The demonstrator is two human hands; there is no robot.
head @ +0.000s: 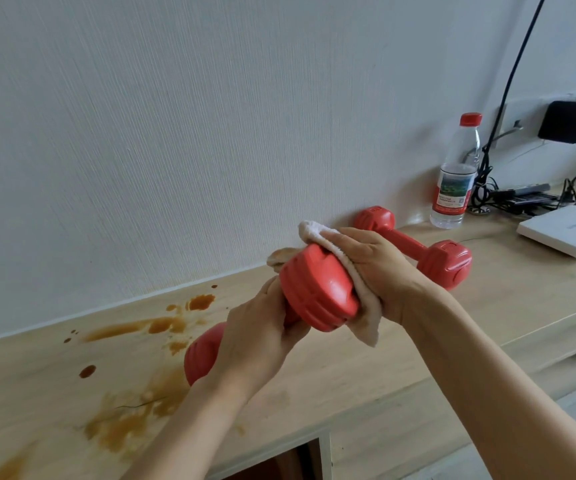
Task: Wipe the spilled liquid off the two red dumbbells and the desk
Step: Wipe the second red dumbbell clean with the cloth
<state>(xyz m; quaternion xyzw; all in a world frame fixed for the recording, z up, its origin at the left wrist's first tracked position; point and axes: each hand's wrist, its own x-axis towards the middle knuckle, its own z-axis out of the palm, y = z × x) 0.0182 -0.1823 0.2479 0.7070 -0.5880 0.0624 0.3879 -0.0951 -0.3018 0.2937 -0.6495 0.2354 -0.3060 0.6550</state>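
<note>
Mid-wipe on first red dumbbell (317, 292): left hand (255, 337) fingers clamped round handle, right hand (373, 268) fingers curled pressing white cloth (359, 299) against upper head; next likely second dumbbell (418, 251), then brown spill (130, 410) on desk (487, 299) left of fingers.

Both hands raised over the table (418, 358)

The left hand (255, 337) curls round the dumbbell (317, 289) handle; the right hand (373, 268) presses a cloth (366, 306) against its upper end, forearms converging.

Held dumbbell (317, 289) handle hidden inside left hand (259, 337); right hand (373, 268) fingers (345, 237) buried in cloth (359, 299); bottle (454, 178) label unreadable.
</note>
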